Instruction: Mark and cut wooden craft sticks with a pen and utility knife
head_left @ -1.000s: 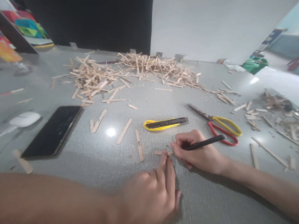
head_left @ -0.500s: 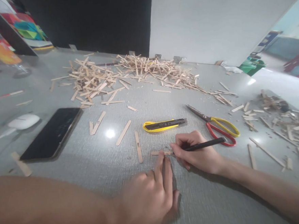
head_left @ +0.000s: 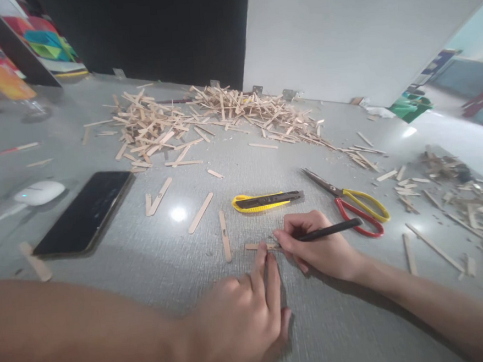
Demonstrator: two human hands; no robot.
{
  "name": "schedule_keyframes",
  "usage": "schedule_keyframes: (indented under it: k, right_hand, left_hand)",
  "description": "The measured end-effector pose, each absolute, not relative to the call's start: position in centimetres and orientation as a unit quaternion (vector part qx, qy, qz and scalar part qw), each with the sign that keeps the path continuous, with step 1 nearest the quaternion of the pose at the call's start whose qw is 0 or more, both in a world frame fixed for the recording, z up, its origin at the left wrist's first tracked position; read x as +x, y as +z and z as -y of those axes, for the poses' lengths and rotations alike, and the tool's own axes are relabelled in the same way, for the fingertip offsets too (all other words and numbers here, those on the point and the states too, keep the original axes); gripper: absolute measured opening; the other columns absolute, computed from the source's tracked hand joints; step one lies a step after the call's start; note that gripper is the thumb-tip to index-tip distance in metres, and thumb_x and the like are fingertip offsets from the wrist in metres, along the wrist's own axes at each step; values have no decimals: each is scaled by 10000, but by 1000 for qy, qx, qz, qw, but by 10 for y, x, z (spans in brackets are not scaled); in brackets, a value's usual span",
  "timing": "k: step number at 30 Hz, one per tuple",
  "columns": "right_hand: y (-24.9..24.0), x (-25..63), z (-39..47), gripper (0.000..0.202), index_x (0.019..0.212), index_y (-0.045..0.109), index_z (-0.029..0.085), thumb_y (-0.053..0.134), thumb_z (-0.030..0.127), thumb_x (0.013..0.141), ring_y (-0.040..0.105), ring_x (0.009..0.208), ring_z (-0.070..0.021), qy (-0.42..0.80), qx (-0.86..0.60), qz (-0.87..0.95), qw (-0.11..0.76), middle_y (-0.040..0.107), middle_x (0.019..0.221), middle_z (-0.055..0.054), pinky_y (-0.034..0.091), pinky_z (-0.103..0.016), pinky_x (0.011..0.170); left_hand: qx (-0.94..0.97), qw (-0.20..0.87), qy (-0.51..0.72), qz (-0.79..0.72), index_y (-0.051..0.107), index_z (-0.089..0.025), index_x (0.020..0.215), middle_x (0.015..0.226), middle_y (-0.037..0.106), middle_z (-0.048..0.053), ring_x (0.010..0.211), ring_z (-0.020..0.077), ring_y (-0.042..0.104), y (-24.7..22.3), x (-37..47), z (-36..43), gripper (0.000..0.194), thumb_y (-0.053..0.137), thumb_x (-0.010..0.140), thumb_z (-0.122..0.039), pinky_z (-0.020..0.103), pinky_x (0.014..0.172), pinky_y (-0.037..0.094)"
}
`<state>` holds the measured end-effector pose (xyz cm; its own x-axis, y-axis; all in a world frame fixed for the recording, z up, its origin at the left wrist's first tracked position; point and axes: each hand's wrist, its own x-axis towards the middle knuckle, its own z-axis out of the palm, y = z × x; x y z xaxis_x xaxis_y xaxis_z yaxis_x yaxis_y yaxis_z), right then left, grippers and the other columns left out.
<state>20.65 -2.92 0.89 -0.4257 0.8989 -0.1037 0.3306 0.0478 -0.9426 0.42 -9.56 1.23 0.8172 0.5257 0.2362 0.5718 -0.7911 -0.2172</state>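
A short flat wooden craft stick (head_left: 252, 247) lies crosswise on the grey table. My left hand (head_left: 244, 307) presses it down with the tips of two outstretched fingers. My right hand (head_left: 318, 247) is closed in a writing grip around a slim black pen (head_left: 331, 230), whose lower end meets the stick's right part; the tip itself is hidden by my fingers. Left of this stick lies another craft stick (head_left: 225, 237) with a dark hole or mark near its middle. Beyond my hands rests a yellow and black box cutter (head_left: 268, 201). Scissors (head_left: 344, 198) with red and yellow handles lie beside it.
Piles of wooden sticks (head_left: 236, 107) spread along the back by the board. Cut scraps (head_left: 470, 203) cover the right side. To the left are a phone (head_left: 86, 214), a white mouse-like device (head_left: 39, 192) with a cable, and a bottle (head_left: 11, 81).
The view has shifted very slightly. Both hands, the pen and the stick keep nearly the same places; the pen's rear end has dipped a little to the left.
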Motion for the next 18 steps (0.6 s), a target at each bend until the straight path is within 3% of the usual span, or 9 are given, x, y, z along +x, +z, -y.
schedule_keyframes:
  k: [18]
  right_hand:
    - [10, 206, 30, 464, 600, 448, 234, 665, 414, 970, 418, 327, -71, 509, -465, 672, 269, 480, 408, 69, 292, -200, 349]
  left_hand:
    - [-939, 152, -86, 295, 725, 86, 1236, 1188, 692, 386, 523, 270, 731, 15, 4, 95, 580, 590, 902, -368, 320, 385, 550]
